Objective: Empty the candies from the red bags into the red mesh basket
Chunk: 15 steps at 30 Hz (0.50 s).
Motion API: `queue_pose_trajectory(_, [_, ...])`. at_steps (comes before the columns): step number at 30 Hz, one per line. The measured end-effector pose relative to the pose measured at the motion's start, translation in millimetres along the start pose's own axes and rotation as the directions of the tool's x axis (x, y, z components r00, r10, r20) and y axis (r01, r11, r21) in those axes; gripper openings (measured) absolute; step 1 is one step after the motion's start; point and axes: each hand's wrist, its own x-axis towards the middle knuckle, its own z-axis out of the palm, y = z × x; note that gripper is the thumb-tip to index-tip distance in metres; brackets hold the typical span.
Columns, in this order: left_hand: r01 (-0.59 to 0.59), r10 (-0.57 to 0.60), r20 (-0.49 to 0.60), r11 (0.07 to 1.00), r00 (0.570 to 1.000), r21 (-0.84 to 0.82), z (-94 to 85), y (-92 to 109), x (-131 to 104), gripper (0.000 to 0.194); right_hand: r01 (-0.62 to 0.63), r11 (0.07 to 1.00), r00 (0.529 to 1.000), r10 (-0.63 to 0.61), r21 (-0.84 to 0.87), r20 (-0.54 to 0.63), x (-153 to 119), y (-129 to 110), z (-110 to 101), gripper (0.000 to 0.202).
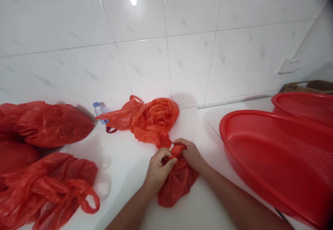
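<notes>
1. the held bag (174, 185) is red thin plastic, and it is on the white bench (130, 202), in front of the person. its neck is gathered at the top, and its wider body is below the neck.
2. the left hand (160, 169) is at the left side of the held bag. its thumb and bent fingers pinch the plastic near the neck.
3. the right hand (191, 153) is at the right side of the held bag. its fingers curl around the top of the neck and press on it; the thumb i cannot see clearly.
4. behind the held bag, a little to the left, lies a crumpled bag (156, 114), orange-red, with one loop handle standing up.
5. farther left behind the held bag is a clear bottle (98, 109) with a blue cap, partly covered by the crumpled bag. a dark red loop (111, 130) is just beside them.
6. well to the left of the held bag are full red bags (59, 126); the nearest one shows an open handle (91, 202).
7. to the right of the held bag is a big red basket (275, 167) with mesh sides. behind this basket are a second basket (307, 107) and a cardboard box (312, 85).
8. behind the held bag rises the tiled wall (192, 63), and far right on it is a socket (290, 65).
</notes>
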Motion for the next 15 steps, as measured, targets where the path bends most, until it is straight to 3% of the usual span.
queue_pose_trajectory(4, [-0.096, 0.097, -0.003, 0.988, 0.995, 0.124, -1.0, 2, -2, 0.015, -0.159, 0.961, 0.974, 0.114, 0.228, 0.195, 2, -1, -7, 0.036])
queue_pose_trajectory(7, [-0.190, 0.214, -0.088, 0.957, 0.973, 0.221, -1.2, 7, -6, 0.014, -0.288, 0.844, 0.942, 0.164, 0.453, 0.294, 3, -2, -14, 0.038])
queue_pose_trajectory(9, [-0.259, 0.308, -0.145, 0.923, 0.940, 0.283, -0.5, 10, -11, 0.012, -0.288, 0.780, 0.949, 0.156, 0.555, 0.274, 5, -1, -18, 0.035])
queue_pose_trajectory(11, [-0.341, 0.411, -0.155, 0.876, 0.899, 0.342, 2.1, 14, -17, 0.009, -0.273, 0.777, 0.959, 0.169, 0.567, 0.229, 7, 0, -20, 0.032])
queue_pose_trajectory(13, [-0.447, 0.516, -0.089, 0.806, 0.852, 0.389, 7.6, 16, -26, 0.009, -0.268, 0.827, 0.961, 0.194, 0.494, 0.195, 9, 2, -19, 0.027])
queue_pose_trajectory(15, [-0.560, 0.581, 0.072, 0.735, 0.811, 0.383, 16.1, 16, -38, 0.013, -0.245, 0.894, 0.968, 0.205, 0.375, 0.145, 11, 5, -18, 0.022])
